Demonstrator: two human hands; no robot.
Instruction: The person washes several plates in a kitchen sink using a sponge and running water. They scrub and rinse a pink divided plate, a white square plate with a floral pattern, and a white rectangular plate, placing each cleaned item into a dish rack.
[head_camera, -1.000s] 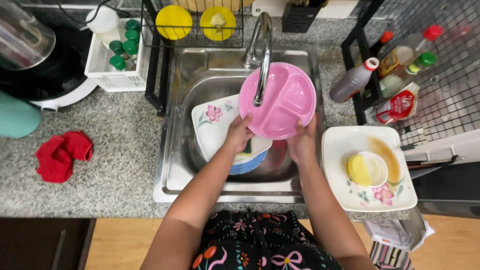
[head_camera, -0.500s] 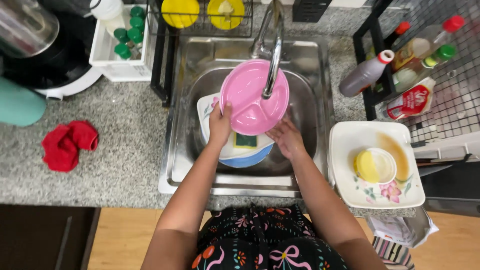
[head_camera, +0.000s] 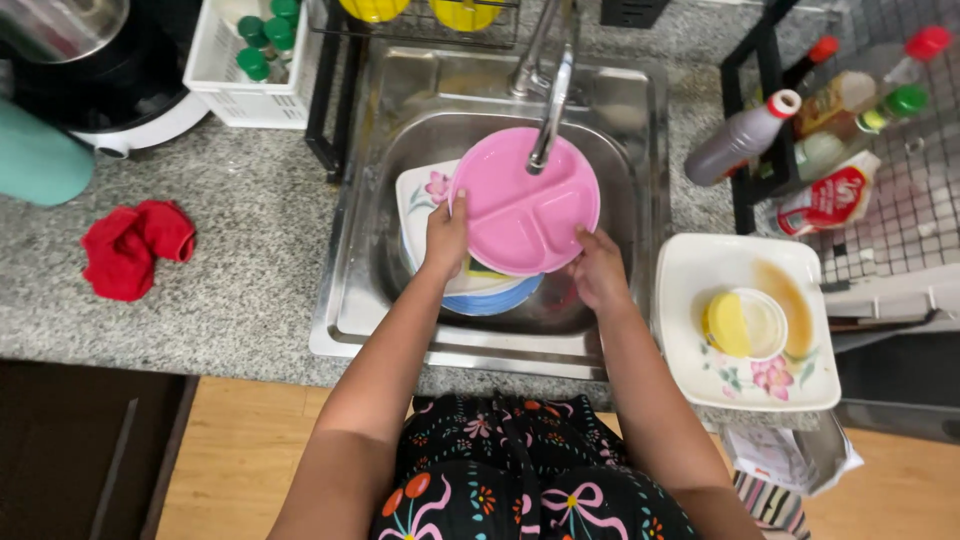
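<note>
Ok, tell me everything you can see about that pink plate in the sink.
The pink plate is round, looks like smooth plastic, and is divided by raised ridges into three compartments. It faces up, slightly tilted, held over the steel sink under the faucet spout. The left hand grips its left rim with the thumb on top; the right hand holds the lower right edge. Beneath it lie a white floral plate and a blue dish.

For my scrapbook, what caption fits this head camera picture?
Both hands, left and right, hold a pink divided plate under the faucet above stacked dishes in a steel sink.
</note>
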